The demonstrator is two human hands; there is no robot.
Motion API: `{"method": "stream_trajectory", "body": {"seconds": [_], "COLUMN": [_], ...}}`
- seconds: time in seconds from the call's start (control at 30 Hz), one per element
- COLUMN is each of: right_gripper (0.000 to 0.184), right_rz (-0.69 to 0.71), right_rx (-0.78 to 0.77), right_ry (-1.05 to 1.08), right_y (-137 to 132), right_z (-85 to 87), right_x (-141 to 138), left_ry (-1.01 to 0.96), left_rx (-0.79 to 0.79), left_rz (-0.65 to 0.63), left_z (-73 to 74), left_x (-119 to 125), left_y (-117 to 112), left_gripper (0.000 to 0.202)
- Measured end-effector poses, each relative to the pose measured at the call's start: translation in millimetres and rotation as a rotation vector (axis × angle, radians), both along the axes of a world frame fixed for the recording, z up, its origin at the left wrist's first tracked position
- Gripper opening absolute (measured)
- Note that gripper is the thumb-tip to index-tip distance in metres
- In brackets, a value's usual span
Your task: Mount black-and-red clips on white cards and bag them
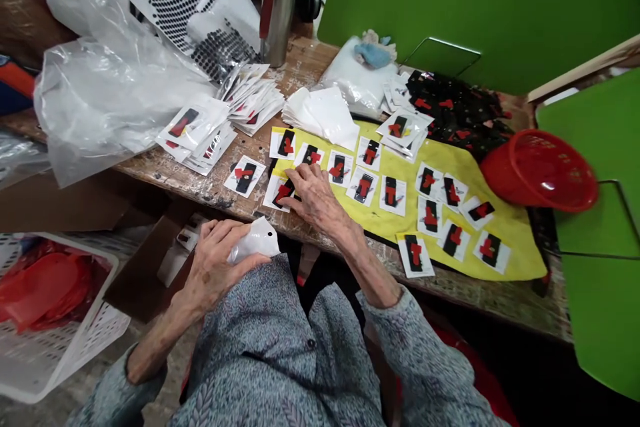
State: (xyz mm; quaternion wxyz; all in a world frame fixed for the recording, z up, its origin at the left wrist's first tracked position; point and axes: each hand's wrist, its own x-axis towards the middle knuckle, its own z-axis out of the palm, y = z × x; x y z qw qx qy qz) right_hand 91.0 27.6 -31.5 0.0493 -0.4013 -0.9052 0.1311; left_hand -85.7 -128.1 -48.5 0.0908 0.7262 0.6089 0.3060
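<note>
The left hand point(215, 260) curls around a glossy piece of white plastic point(256, 240), gripping it just above the lap of a grey patterned knit sweater point(270, 340). The right hand point(317, 199) is well apart from it, lying spread and palm down, with its fingertips point(296, 177) resting on a white card point(276, 192) printed or fitted with a black and red shape. That card sits at the near edge of a yellow cloth point(505, 240), one of about twenty similar cards set out in loose rows across the cloth, most of them slightly askew. Further stacks of cards point(197, 133) lie to the left on the scarred wooden table point(225, 193).

Beyond the cloth are a pile of white paper point(320, 117) and a heap of black fabric with red pieces point(450, 103). A red plastic basket point(537, 170) lies tilted on its side at the right, in front of green boards point(475, 7). At the far left, a clear plastic bag point(115, 80) lies beside sheets of black dots point(175, 10), and a steel flask point(279, 3) stands upright behind them. Below the table at the left, a white crate point(50, 353) holds red plastic point(45, 287).
</note>
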Motion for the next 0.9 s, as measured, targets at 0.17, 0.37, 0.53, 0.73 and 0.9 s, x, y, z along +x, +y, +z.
{"method": "stream_trajectory", "body": {"seconds": [0.17,0.37,0.53,0.73,0.9], "right_gripper": [0.032,0.03,0.027,0.015,0.018], "right_rz": [-0.032,-0.001,0.007,-0.059,-0.18], "right_rx": [-0.057,-0.143,-0.15,-0.37,-0.525], "right_ry": [-0.008,0.052,0.096,0.266,0.453], "right_y": [8,14,12,0,-17], "right_z": [-7.0,-4.0,-3.1,3.1,25.6], "right_x": [-2,-2,-2,1,17], "left_ry": [-0.003,-0.03,-0.03,-0.033,-0.031], "left_rx": [-0.017,-0.012,-0.005,-0.003,-0.038], "left_rz": [0.047,0.104,0.095,0.076,0.098], "left_z": [-2.9,-3.4,-2.7,-1.9,-0.6], "left_x": [-1,0,0,0,1], "left_y": [0,0,2,6,7], "left_gripper": [0.045,0.067,0.063,0.044,0.042]}}
